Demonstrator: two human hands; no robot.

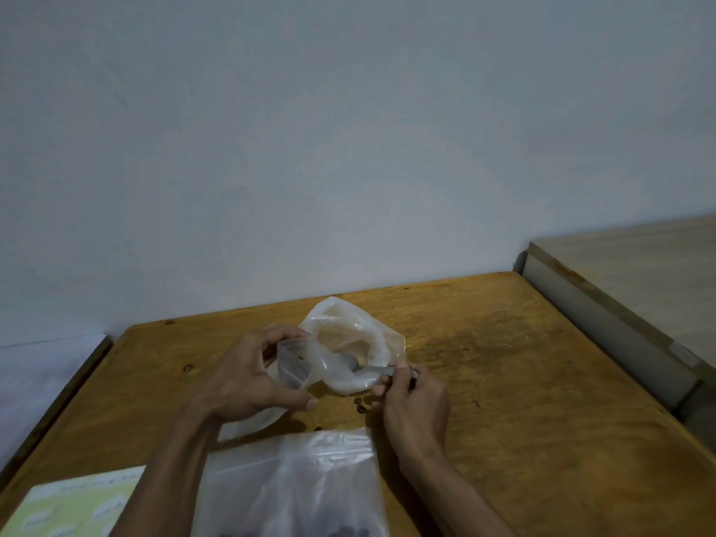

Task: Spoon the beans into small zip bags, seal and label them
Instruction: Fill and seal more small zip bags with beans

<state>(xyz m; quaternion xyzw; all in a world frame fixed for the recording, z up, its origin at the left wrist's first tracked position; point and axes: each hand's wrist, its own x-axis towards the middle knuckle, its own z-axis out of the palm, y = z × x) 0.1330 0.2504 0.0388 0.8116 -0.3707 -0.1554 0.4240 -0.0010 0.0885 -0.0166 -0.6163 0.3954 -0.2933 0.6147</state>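
Note:
My left hand (248, 375) holds a small clear zip bag (291, 364) upright with its mouth open, a few dark beans inside. My right hand (412, 401) grips the handle of a metal spoon (358, 365), whose bowl reaches into a larger crumpled clear plastic bag (348, 339) lying on the wooden table (503, 381). Two or three loose dark beans (360, 405) lie on the table between my hands. The spoon's bowl is blurred behind the plastic, so I cannot tell what it carries.
A stack of clear zip bags (290, 486) with dark beans showing at its lower edge lies at the near edge. A sheet of labels (73, 505) sits at the near left. A pale wooden cabinet (627, 284) stands to the right; a wall is behind.

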